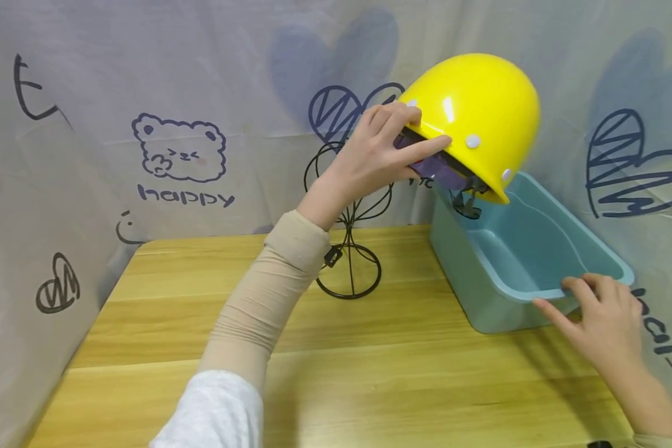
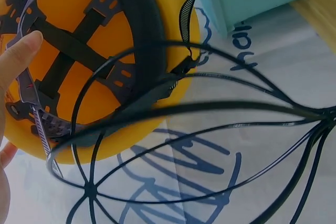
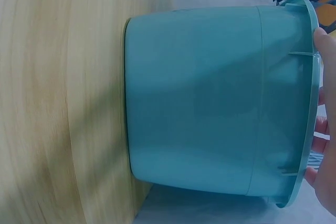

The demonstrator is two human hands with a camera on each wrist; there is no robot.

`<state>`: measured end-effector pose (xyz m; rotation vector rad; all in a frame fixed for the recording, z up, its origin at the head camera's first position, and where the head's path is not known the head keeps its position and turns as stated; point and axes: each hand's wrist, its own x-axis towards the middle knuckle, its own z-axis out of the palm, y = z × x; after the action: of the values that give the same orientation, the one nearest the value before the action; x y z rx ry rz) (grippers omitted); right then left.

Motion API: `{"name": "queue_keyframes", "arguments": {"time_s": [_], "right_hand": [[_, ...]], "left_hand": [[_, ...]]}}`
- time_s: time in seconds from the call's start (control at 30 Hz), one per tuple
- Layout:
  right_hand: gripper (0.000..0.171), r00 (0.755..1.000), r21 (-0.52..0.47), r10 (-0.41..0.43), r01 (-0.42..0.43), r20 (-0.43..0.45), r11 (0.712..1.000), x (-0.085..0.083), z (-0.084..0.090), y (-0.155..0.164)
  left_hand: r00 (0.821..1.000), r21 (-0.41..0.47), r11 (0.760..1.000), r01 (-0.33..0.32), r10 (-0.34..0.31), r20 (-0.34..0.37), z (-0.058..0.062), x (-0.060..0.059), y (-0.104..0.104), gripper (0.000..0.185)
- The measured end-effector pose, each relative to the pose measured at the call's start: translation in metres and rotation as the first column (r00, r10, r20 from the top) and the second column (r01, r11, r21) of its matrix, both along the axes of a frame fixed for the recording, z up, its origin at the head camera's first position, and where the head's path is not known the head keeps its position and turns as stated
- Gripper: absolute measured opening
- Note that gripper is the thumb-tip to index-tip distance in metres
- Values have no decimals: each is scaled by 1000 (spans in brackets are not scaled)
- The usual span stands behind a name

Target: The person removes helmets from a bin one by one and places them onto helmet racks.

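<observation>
My left hand (image 1: 378,146) grips a yellow hard hat (image 1: 478,112) by its rim and holds it up in the air, tilted, above the far left side of a teal plastic bin (image 1: 459,267). Inside the shell, the left wrist view shows the dark crossed straps (image 2: 68,51) of the suspension and a chin strap (image 2: 188,17). At the bin's near end, my right hand (image 1: 607,320) holds the rim, with the thumb on the outer side and the fingers over the edge. The bin stands upright on the wooden table (image 1: 369,379).
A black wire stand (image 1: 350,295) with a round base and a cage-like top stands behind my left forearm, close to the hard hat. White cloth (image 1: 246,81) with drawn hearts and a bear hangs around the table. A small dark object (image 1: 599,444) shows at the bottom edge.
</observation>
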<state>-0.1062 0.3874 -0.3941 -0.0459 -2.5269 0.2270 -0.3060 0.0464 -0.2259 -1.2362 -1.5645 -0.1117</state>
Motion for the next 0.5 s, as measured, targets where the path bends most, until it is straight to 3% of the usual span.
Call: {"name": "queue_keyframes", "arguments": {"time_s": [0.33,0.5], "right_hand": [[57,1000,-7,-12,12,17,1000,-1,0,-1],[57,1000,-11,-10,10,-16,1000,-1,-3,0]], "left_hand": [[998,95,995,20,-14,-61,5,-8,-20,47],[998,100,995,-7,13,-56,4,-10,-33,49]]}}
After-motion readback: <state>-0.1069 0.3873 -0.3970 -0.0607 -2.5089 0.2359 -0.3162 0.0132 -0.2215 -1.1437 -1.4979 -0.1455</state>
